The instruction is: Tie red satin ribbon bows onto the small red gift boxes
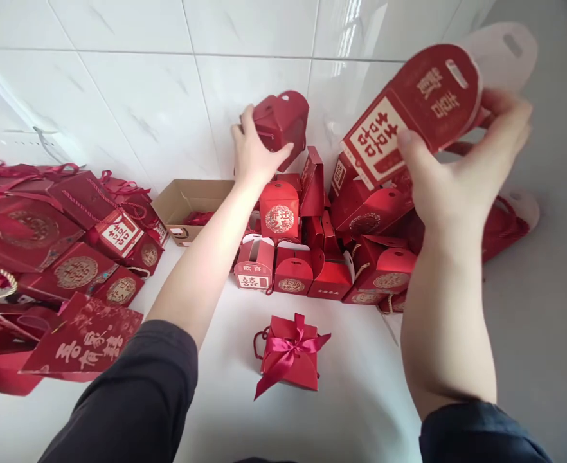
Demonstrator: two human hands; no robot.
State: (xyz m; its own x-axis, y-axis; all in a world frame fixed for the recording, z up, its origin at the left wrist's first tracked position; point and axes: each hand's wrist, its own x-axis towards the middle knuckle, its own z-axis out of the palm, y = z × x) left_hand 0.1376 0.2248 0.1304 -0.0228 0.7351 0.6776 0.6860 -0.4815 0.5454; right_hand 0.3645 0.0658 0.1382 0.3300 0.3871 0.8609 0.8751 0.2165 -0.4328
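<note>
My left hand [254, 151] reaches far forward and grips a small red gift box with a handle top [283, 122], holding it above the pile against the tiled wall. My right hand [461, 173] is raised at the right and holds a flat, unfolded red box blank with a white label and gold characters [409, 109]. Below both hands lies a heap of assembled small red gift boxes [322, 251]. Closer to me a red box tied with a pink ribbon bow [290, 354] stands alone on the white surface.
An open brown cardboard carton [187, 206] sits by the wall, left of the heap. Red gift bags with rope handles and gold emblems [47, 251] are stacked at the far left. White tiled wall behind; grey floor to the right.
</note>
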